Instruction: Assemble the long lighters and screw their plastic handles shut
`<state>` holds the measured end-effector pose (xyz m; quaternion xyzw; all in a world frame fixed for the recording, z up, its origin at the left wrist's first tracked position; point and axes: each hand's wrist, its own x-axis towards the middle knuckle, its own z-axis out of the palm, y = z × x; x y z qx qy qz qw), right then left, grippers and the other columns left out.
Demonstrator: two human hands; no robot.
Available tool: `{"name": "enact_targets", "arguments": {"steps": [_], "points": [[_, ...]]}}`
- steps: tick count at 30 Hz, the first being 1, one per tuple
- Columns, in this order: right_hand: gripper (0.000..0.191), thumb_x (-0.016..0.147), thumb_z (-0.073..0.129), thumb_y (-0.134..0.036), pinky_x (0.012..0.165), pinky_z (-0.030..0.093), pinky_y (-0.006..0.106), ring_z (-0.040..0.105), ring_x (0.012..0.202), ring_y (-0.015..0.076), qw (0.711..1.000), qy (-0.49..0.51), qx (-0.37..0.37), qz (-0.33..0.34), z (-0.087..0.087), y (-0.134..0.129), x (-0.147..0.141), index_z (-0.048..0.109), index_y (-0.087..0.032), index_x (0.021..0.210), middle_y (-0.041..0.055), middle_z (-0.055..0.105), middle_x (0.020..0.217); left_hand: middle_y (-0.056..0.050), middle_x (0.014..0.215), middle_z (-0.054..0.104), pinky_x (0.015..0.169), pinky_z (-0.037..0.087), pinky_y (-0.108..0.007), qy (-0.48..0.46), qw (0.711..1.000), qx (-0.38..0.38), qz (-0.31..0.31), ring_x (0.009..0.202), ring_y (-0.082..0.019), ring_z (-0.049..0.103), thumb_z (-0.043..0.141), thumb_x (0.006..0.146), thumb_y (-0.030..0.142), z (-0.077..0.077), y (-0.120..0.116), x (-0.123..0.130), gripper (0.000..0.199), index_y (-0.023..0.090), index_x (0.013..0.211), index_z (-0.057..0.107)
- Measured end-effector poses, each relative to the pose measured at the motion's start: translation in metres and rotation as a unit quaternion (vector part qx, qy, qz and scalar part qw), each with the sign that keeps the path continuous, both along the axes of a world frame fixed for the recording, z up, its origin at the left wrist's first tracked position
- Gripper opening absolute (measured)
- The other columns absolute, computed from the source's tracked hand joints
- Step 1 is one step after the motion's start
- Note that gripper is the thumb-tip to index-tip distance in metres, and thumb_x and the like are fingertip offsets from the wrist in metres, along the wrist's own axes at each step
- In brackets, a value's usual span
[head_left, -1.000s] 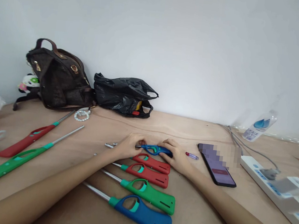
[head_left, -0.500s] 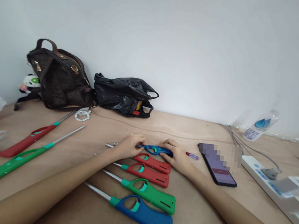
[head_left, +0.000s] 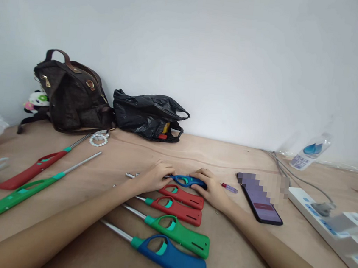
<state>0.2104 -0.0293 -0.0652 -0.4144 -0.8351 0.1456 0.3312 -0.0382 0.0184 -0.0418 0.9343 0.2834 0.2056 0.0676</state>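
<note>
BG | wall (head_left: 244, 64) — plain, pale gry-wht, softly lit | tbl (head_left: 233, 259) — lt brn, bk edge at wall

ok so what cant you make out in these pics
All in the head view:
Held lighter: rod and handle, partly covered by the hands, left hand and right hand.
Front blue lighter: rod tip, behind the left arm.
Left green lighter: near end, cut off by the left edge.
Phone: part of the screen, pixelated.
Black bag: contents, mostly hidden by its plastic.
White plugs: details, blurred.
</note>
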Motion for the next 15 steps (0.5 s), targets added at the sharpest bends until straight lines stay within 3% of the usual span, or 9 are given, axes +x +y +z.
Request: {"name": "enact_targets", "arguments": {"steps": [15], "points": [[0.024, 0.091, 0.056, -0.023, 0.094, 0.047, 0.038, 0.058, 0.104, 0.0225, 1.0, 0.014, 0.005, 0.006, 0.0033, -0.0029, -0.0002, 0.063, -0.019, 0.114, 0.0101, 0.06, 0.11, -0.002, 0.082, 0.067, 0.074, 0.042, -0.025, -0.025, 0.999, -0.02, 0.001, 0.08, -0.018, 0.061, 0.059, 0.074, 0.005, 0.0021, 0.0, 0.0006, 0.015, 0.017, 0.082, 0.063]]}}
